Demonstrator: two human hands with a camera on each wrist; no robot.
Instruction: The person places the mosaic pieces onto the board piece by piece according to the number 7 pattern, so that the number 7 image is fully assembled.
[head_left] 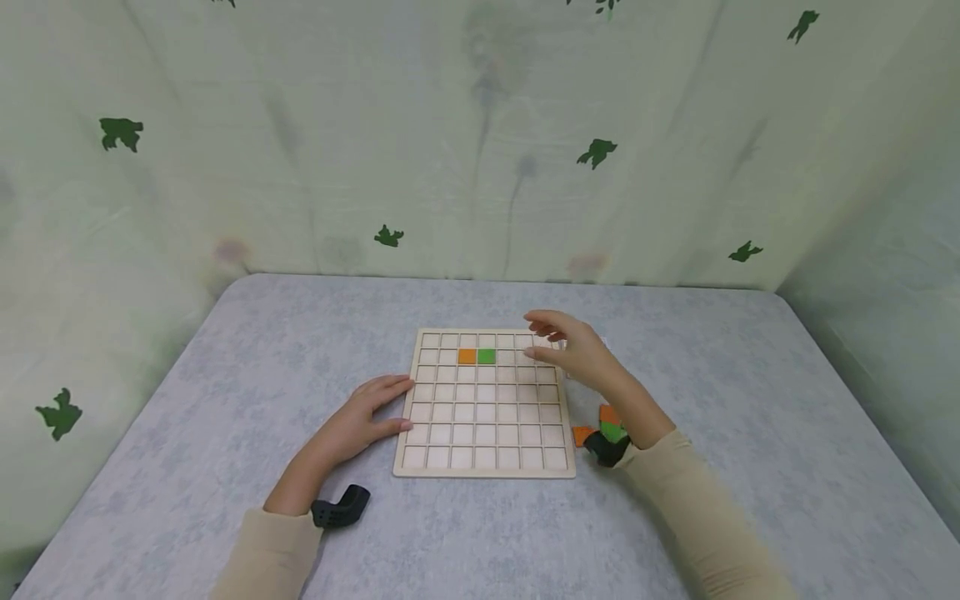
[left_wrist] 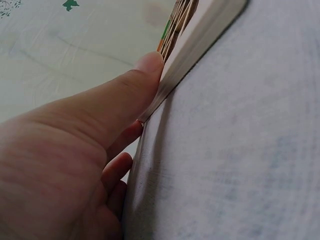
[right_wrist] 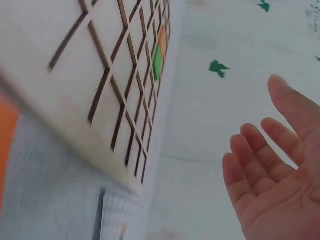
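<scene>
A pale wooden grid board (head_left: 485, 475) lies on the table. An orange square tile (head_left: 467, 357) and a green square tile (head_left: 487, 357) sit side by side in its second row from the back. My left hand (head_left: 367, 419) rests at the board's left edge, thumb and fingertips touching the rim; the left wrist view shows the thumb (left_wrist: 135, 82) against the frame. Above the board's back right corner hovers my right hand (head_left: 576, 350), fingers loosely bent and thumb apart. In the right wrist view, nothing lies in its palm (right_wrist: 285, 200).
Loose orange tiles (head_left: 582, 435) and a green tile (head_left: 612, 432) lie right of the board, partly hidden by the right wrist. A white gridded sheet or card (right_wrist: 120, 215) shows beyond the board's right edge. A patterned curtain (head_left: 450, 167) hangs behind the table.
</scene>
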